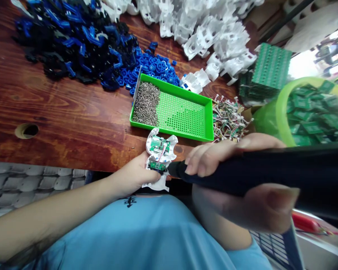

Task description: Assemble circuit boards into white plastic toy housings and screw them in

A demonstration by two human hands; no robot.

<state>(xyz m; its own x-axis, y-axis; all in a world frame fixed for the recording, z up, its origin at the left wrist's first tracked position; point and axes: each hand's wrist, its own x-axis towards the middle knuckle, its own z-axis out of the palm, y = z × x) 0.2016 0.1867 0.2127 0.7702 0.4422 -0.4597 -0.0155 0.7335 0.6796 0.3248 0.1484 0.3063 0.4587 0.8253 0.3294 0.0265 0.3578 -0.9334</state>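
My left hand (139, 170) is closed around a white plastic housing (158, 183) at the table's front edge. Green circuit boards (160, 145) sit inside the housing, joined by thin red and white wires. My right hand (214, 159) wraps round a thick black electric screwdriver (259, 168), which lies nearly level and points left. Its tip meets the lower board area beside my left thumb; whether a screw is there I cannot make out. Just beyond the housing lies a bright green tray (183, 112) with many small screws (145, 104) heaped in its left end.
Behind the tray are piles of blue round parts (154, 67), black and blue parts (81, 41) and white housings (211, 33). Wired boards (229, 118) lie right of it. A green bucket (281, 108) of boards and stacked green panels (272, 65) stand at right. The table has a hole (26, 130) at left.
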